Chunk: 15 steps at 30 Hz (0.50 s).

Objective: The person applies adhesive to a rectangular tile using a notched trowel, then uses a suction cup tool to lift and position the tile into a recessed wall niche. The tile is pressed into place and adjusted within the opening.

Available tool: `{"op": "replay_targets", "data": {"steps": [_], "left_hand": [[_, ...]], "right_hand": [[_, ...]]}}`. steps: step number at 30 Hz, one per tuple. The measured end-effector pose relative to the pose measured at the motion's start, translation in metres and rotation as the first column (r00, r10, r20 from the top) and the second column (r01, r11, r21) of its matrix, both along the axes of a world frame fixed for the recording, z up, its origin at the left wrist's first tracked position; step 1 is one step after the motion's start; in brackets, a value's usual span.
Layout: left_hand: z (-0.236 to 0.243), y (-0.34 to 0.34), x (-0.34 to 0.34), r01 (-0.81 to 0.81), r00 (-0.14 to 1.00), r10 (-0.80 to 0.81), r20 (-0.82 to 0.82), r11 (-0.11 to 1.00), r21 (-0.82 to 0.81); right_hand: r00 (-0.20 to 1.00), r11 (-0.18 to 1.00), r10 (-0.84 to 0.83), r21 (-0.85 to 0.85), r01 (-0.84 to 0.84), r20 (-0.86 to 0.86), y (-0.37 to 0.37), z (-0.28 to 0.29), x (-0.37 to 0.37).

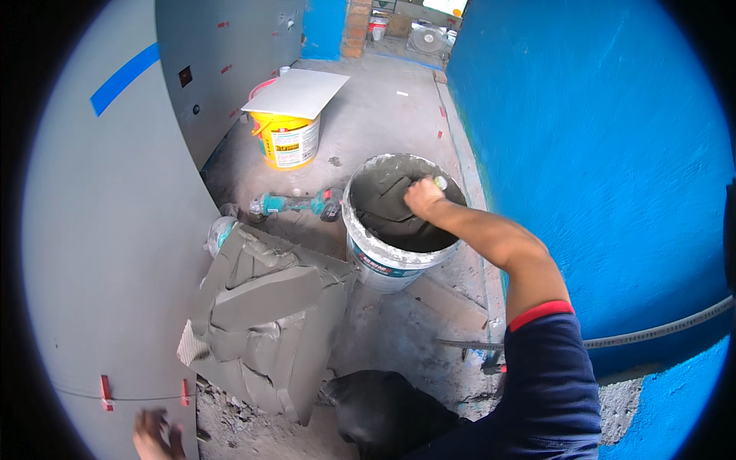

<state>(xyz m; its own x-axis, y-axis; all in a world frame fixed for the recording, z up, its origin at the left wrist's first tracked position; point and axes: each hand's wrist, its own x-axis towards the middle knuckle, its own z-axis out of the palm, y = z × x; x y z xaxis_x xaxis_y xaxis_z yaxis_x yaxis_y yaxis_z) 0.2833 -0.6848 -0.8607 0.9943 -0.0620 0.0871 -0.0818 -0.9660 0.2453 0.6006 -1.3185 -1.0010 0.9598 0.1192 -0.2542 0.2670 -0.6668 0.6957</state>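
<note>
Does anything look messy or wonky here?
Yes. The pale board sits crooked on the yellow bucket, jutting past its rim like an ill-fitting lid. The white bucket also has a messy, smeared rim.

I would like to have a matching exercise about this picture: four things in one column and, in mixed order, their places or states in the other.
Column one:
1. Right hand
2. Yellow bucket
3. Teal power tool
4. Left hand

Column two:
A. Lying beside the white bucket
B. Near red clips, at the lower left
C. Closed on a handle over grey mortar
D. Covered by a light flat panel

Pairs: 1-C, 2-D, 3-A, 4-B.
</note>
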Motion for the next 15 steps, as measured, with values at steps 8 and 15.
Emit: {"op": "replay_targets", "data": {"steps": [8, 15], "left_hand": [[-0.020, -0.027, -0.068, -0.252, 0.959, 0.234, -0.161, 0.962, -0.107], [-0.019, -0.068, -0.046, -0.069, 0.987, 0.045, -0.151, 0.986, -0.154]], "right_hand": [[0.885, 0.754, -0.441, 0.474, 0.455, -0.149, -0.002, 0.035, -0.019], [0.838, 0.580, -0.489, 0.627, 0.520, -0.243, -0.002, 0.053, -0.046]]}}
